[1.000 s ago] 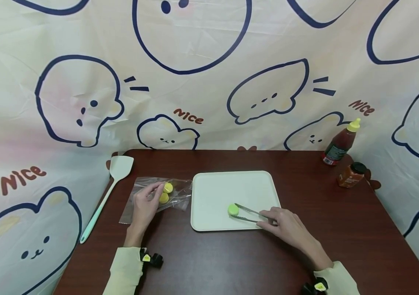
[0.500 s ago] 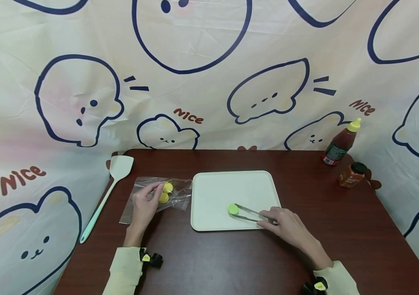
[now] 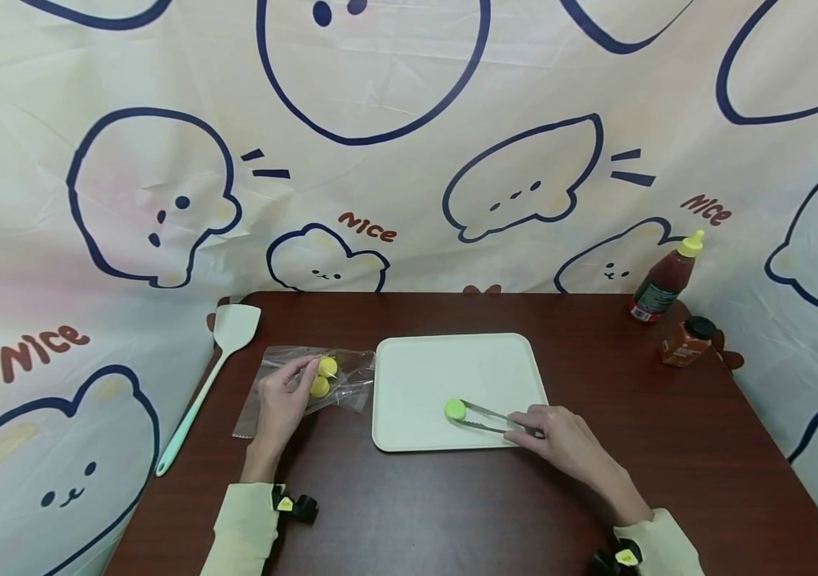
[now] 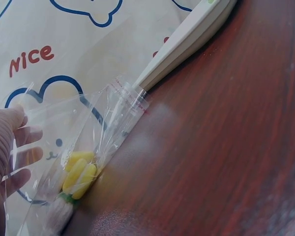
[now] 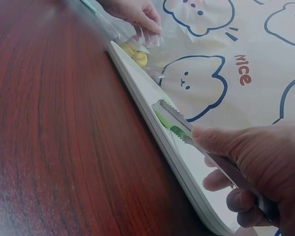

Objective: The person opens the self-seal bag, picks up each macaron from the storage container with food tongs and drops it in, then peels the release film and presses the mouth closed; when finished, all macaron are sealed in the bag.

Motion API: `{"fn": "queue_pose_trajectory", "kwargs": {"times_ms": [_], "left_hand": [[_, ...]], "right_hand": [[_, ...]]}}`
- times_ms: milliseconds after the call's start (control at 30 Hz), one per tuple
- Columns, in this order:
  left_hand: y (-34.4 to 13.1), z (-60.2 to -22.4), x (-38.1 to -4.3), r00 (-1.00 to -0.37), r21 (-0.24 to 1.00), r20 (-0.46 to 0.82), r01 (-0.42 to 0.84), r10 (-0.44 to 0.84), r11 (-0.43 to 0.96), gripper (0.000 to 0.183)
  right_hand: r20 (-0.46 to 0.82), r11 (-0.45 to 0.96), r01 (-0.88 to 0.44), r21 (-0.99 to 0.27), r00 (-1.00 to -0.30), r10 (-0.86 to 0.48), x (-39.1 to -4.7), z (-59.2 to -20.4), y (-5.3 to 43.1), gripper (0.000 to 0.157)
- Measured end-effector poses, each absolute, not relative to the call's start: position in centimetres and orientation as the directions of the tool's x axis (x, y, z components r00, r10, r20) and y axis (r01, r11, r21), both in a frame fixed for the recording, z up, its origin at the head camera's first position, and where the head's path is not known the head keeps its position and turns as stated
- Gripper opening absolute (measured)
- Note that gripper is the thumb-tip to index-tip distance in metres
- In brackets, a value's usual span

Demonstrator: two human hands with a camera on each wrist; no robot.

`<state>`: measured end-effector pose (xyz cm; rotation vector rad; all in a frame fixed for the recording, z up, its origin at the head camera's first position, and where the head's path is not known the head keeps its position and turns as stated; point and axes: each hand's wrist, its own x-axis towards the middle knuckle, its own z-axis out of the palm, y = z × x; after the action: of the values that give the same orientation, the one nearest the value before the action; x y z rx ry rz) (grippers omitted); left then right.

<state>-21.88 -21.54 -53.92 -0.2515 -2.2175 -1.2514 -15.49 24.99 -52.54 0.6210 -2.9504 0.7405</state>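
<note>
My left hand pinches the upper edge of a clear plastic bag, lifting that edge above the table. Several yellow round pieces lie inside the bag, and a bit of green shows below them in the left wrist view. My right hand grips metal tongs with serrated tips. Between the tips sits a light green round piece, low over or on a white rectangular tray; I cannot tell whether it touches the tray.
A spatula with a mint handle lies along the table's left edge. At the back right stand a red sauce bottle with a yellow cap and a small dark-lidded jar. Patterned cloth hangs behind the brown table.
My right hand and the tongs have shifted very slightly to the right. The left hand, bag and green piece stay where they were.
</note>
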Motion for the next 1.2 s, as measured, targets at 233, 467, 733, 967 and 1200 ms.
{"fn": "queue_pose_trajectory", "kwargs": {"times_ms": [233, 467, 733, 967, 1200], "left_hand": [[-21.6, -54.0, -21.9, -0.810, 0.714, 0.577, 0.436, -0.107, 0.549, 0.015], [-21.7, -53.8, -21.8, -0.819, 0.721, 0.564, 0.427, -0.104, 0.546, 0.017], [-21.7, -53.6, -21.7, -0.805, 0.708, 0.585, 0.448, -0.098, 0.546, 0.015], [-21.7, -53.6, -21.7, -0.811, 0.716, 0.577, 0.444, -0.097, 0.539, 0.015], [-21.7, -53.7, -21.8, -0.819, 0.726, 0.565, 0.434, -0.102, 0.534, 0.016]], "right_hand": [[0.136, 0.787, -0.407, -0.464, -0.910, -0.391, -15.8, -52.6, 25.1, 0.034], [0.175, 0.756, -0.427, -0.496, -0.902, -0.395, -16.7, -52.9, 24.9, 0.029], [0.192, 0.738, -0.424, -0.524, -0.904, -0.383, -18.3, -52.8, 23.6, 0.027], [0.223, 0.697, -0.496, -0.518, -0.865, -0.450, -20.8, -51.7, 20.4, 0.030], [0.258, 0.664, -0.560, -0.496, -0.825, -0.503, -23.1, -51.3, 17.0, 0.032]]}}
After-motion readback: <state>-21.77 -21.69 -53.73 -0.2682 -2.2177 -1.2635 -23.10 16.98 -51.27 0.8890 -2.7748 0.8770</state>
